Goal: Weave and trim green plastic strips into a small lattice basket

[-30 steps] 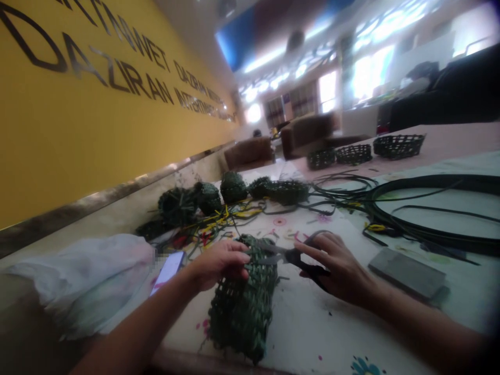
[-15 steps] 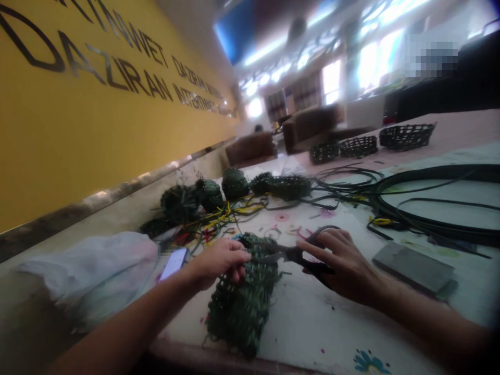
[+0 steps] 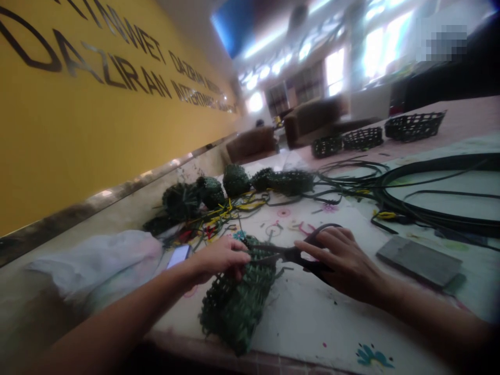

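Note:
A dark green woven basket (image 3: pixel 238 307) lies slantwise near the table's front edge, with loose strip ends along its sides. My left hand (image 3: pixel 227 255) is closed at its upper left edge, thumb and fingers pinched together there. Blur hides exactly which strip lies between the fingertips. My right hand (image 3: pixel 344 260) grips a pair of black scissors (image 3: pixel 288 253) by the handles. Their blades are spread apart and point left over the upper part of the basket, the tips close to my left fingers.
Behind are several green woven pieces (image 3: pixel 236 179) and yellow strips (image 3: pixel 226 208). Coiled dark strips (image 3: pixel 385 192) and a grey block (image 3: pixel 420 262) lie right. Open baskets (image 3: pixel 414 126) stand farther back. A phone (image 3: pixel 178 256) and white plastic bag (image 3: pixel 105 265) are left, beside the yellow wall (image 3: pixel 97 140).
The basket's lower end has swung slightly left. The scissors are still spread over it, both hands in nearly the same place. The view has shifted a little.

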The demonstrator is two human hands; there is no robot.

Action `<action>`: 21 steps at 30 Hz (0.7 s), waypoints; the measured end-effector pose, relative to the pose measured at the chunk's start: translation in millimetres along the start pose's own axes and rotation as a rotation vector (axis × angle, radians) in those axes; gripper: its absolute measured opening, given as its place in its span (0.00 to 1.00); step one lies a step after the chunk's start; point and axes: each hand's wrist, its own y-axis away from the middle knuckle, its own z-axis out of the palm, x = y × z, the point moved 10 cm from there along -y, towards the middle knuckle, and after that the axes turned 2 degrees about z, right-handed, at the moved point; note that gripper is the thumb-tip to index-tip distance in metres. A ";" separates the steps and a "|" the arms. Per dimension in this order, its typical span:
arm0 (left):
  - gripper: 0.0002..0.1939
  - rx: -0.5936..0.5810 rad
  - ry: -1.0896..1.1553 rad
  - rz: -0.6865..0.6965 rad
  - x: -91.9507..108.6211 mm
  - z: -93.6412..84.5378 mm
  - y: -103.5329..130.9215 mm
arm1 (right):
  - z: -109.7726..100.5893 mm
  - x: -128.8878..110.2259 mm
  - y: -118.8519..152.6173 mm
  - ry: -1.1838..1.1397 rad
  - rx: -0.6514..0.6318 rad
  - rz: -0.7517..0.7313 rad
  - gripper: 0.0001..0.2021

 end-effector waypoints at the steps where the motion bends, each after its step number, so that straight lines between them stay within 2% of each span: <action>1: 0.09 -0.010 -0.006 0.002 0.0 0.8 -0.4 | 0.5 -0.2 0.1 -0.001 -0.005 -0.005 0.22; 10: 0.06 0.044 -0.110 0.108 -0.5 0.2 -5.0 | 5.6 1.8 1.9 -0.079 -0.040 0.015 0.22; 16: 0.08 -0.048 -0.065 0.092 -4.0 2.6 -1.3 | 5.5 -2.1 1.5 -0.017 -0.037 -0.010 0.21; 21: 0.08 -0.037 -0.031 0.090 -1.9 4.5 -2.3 | 6.0 -1.8 1.6 -0.017 -0.044 0.002 0.23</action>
